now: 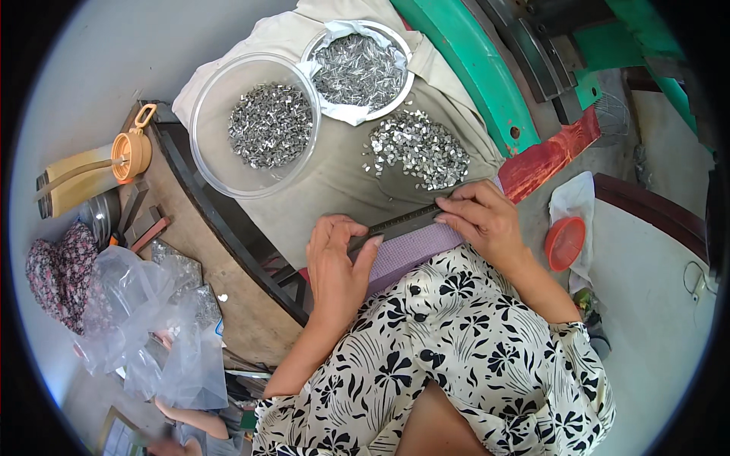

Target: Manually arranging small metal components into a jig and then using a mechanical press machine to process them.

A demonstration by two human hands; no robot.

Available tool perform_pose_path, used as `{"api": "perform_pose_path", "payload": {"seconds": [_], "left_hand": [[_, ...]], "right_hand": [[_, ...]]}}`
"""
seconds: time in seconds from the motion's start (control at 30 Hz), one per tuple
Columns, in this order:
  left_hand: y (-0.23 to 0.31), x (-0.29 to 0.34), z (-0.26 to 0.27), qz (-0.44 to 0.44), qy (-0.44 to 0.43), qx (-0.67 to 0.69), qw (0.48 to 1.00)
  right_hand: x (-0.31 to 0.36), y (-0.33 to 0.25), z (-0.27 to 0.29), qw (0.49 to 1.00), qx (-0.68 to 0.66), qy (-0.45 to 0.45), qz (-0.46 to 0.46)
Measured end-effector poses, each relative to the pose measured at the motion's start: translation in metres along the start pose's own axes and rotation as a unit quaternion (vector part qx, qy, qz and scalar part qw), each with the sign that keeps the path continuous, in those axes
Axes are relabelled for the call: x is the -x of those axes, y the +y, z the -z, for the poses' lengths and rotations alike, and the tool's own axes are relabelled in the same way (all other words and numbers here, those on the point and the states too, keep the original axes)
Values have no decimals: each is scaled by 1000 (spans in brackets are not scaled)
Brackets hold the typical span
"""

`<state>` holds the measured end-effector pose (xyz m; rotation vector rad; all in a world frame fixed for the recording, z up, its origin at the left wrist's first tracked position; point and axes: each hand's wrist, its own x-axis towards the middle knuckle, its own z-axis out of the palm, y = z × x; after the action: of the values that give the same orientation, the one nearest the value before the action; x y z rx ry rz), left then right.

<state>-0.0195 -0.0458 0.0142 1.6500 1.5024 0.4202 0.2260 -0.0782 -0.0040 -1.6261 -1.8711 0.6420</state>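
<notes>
A narrow dark strip (403,222) with a row of small notches or holes lies level across my front, over a purple checked cloth (411,254). My left hand (336,262) is closed round its left end, thumb on the near side and fingers on the far side. At the other end my right hand (484,220) pinches the strip between thumb and fingers. Just beyond it, a loose heap of small shiny metal pieces (422,150) is spread on a beige cloth (334,182). Whether any pieces sit in the strip is too small to tell.
Behind the heap stand a clear round tub (199,144) of small metal bits and a white lined bowl (409,80) of thin metal pieces. Green machinery (464,68) rises at far right. Left are a yellow-capped bottle (133,154) and plastic bags (182,357); right, a red basin (565,243).
</notes>
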Motion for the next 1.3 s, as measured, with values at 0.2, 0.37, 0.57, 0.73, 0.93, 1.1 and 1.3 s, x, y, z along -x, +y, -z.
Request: {"api": "perform_pose_path", "payload": {"seconds": [0.2,0.37,0.57,0.73,0.93,1.1,1.3], "left_hand": [[-10,12,0,-121,-22,-91,988],[-14,10,6,-220,17,-138,966],[10,-16,11,-274,12,-170,946],[81,-73,11,-403,10,-186,896],[181,-171,-22,-594,-12,-159,789],[212,-201,-41,-622,-12,-239,745],[223,-201,-44,-648,-55,-293,700]], "right_hand": [[10,16,-6,989,-9,46,141],[17,18,-6,989,31,22,145],[12,12,4,985,36,79,149],[5,16,68,965,124,200,113],[-13,27,124,932,148,329,-17],[-25,43,126,923,164,348,-12],[-8,32,120,928,151,333,-75]]}}
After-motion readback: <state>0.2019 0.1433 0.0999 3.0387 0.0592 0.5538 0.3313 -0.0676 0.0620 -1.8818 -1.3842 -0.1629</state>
